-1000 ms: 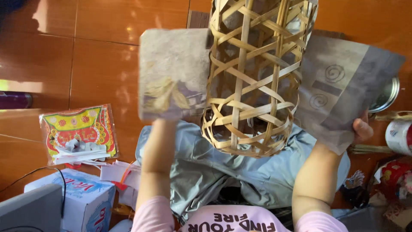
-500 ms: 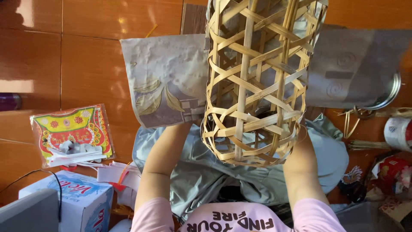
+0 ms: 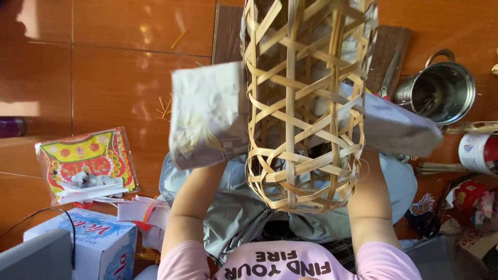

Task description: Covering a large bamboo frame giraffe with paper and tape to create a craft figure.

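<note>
Head view looks straight down on a woven bamboo frame (image 3: pixel 306 109), an open lattice of pale strips shaped like a tall cage, held up close to the camera above the person's lap. A sheet of grey paper (image 3: pixel 207 114) with a faint yellow pattern is wrapped around behind the frame: one flap sticks out on the left, the other end (image 3: pixel 399 127) juts out on the right. Both forearms rise from pink sleeves toward the frame. The left hand is hidden behind the left flap of paper, and the right hand is hidden behind the frame and the paper's right end, so I cannot tell whether either is clamped on something or spread apart.

Below the frame a grey-blue cloth (image 3: pixel 233 218) lies over the lap. On the red-brown tiled floor (image 3: pixel 119 67) to the left lie a clear packet of bright red and yellow decorations (image 3: pixel 88 163) and a white and blue box (image 3: pixel 93 243). To the right stand a steel pot (image 3: pixel 441 91) and a roll of white tape (image 3: pixel 480 153), near a dark wooden board (image 3: pixel 389 52).
</note>
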